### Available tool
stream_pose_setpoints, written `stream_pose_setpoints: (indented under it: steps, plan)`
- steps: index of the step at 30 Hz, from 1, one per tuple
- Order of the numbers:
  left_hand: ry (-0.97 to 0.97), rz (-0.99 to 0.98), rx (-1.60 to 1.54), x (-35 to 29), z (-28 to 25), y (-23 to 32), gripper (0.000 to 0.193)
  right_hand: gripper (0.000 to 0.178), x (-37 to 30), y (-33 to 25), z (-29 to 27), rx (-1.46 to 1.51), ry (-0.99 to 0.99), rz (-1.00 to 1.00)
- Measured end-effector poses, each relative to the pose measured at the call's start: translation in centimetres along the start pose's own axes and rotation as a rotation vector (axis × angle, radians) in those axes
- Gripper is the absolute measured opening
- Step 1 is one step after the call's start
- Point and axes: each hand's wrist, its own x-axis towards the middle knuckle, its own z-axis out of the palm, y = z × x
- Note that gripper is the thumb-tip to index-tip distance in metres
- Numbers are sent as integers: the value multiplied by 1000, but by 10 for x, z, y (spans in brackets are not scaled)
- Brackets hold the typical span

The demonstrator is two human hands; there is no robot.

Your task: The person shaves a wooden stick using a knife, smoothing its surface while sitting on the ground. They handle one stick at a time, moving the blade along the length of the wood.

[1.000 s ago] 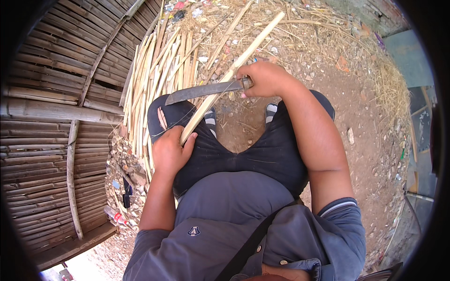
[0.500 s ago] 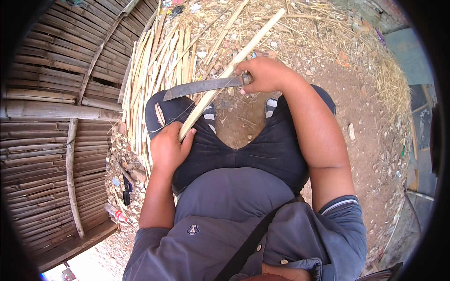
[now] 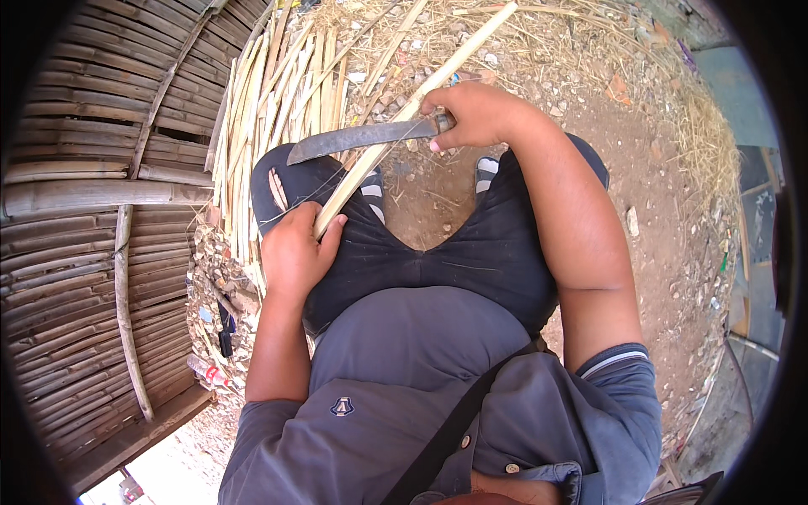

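Note:
My left hand (image 3: 299,250) is closed round the near end of a long pale bamboo strip (image 3: 353,180), over my left thigh. From there the strip slants away to the far right. My right hand (image 3: 474,115) is closed on the handle of a machete (image 3: 362,139). Its dark, curved blade lies crosswise over the strip, tip pointing left above my left knee. Thin shaved fibres stick out beside the blade. How the cutting edge meets the strip is too fine to tell.
Several split bamboo strips (image 3: 269,118) lie in a pile at the far left, beside a bamboo-slat wall (image 3: 67,252). Straw and shavings (image 3: 572,50) cover the far ground. Bare dirt with small stones (image 3: 656,252) spreads to the right. A plastic bottle (image 3: 206,370) lies at the left.
The view has shifted slightly. The machete and the bamboo strip keep nearly the same pose in my hands, with the blade still across the strip.

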Motion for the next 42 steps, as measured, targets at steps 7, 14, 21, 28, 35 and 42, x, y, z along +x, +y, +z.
stream_pose_setpoints:
  steps: [7,14,21,28,35,42]
  plan:
    - [-11,-12,-5,0,-1,0,34,63,0,-5,-3,-4,-17,28]
    - [-28,-23,8,1,-1,1,35,63,1,-3,-2,-3,-12,26]
    - [-5,-4,0,0,0,0,33,66,-1,-8,-7,-12,-52,46]
    - [3,-2,-3,1,0,1,33,66,-1,-9,-7,-29,-47,51]
    - [5,3,-2,1,0,0,33,63,1,-2,-2,-5,-3,7]
    - [32,15,9,0,2,0,34,67,2,0,-3,-13,-27,6]
